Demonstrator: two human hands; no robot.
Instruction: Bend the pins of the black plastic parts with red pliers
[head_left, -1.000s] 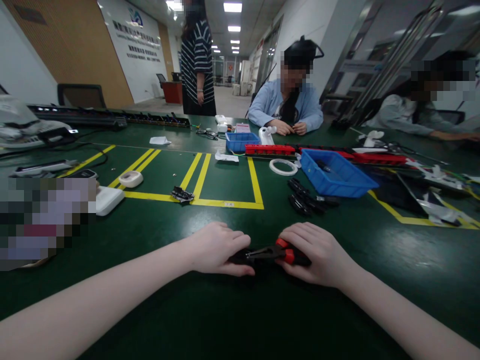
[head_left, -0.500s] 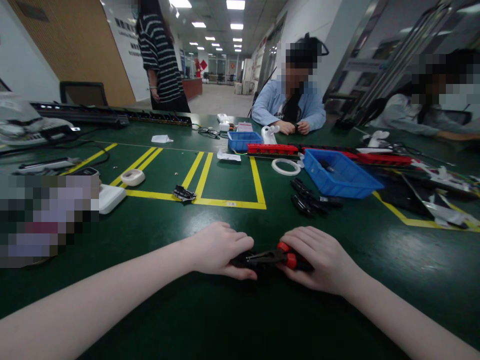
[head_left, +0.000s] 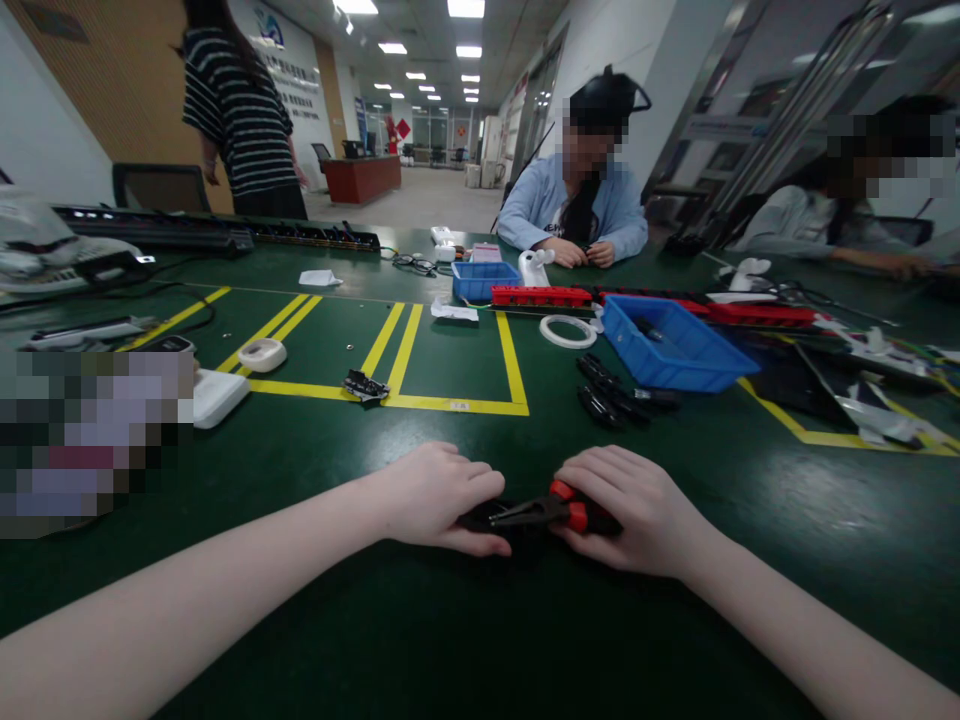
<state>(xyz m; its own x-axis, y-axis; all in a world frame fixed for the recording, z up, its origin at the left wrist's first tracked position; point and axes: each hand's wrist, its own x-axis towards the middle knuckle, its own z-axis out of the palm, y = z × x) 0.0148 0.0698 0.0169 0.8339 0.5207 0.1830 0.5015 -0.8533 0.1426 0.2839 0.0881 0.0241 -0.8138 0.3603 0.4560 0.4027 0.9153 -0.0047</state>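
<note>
Two hands on my feed: the right hand (head_left: 630, 510) has its fingers wrapped around one pair of red-and-black pliers (head_left: 534, 514), down near the green counter (head_left: 450, 640). My left hand (head_left: 435, 500) has its fingers curled on one black piece (head_left: 477, 517), right by the plier tips. Beyond, two blue bins (head_left: 697, 372), three people (head_left: 577, 215). Wall lettering (head_left: 296, 90) blurs; one tape label (head_left: 460, 406), too small for me.

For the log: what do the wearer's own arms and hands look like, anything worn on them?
The left forearm and right forearm are bare to the picture's edges, with no sleeve, watch, bracelet, cable or marking visible. The left hand and right hand are ungloved; no ring shows, though parts are hidden.
</note>
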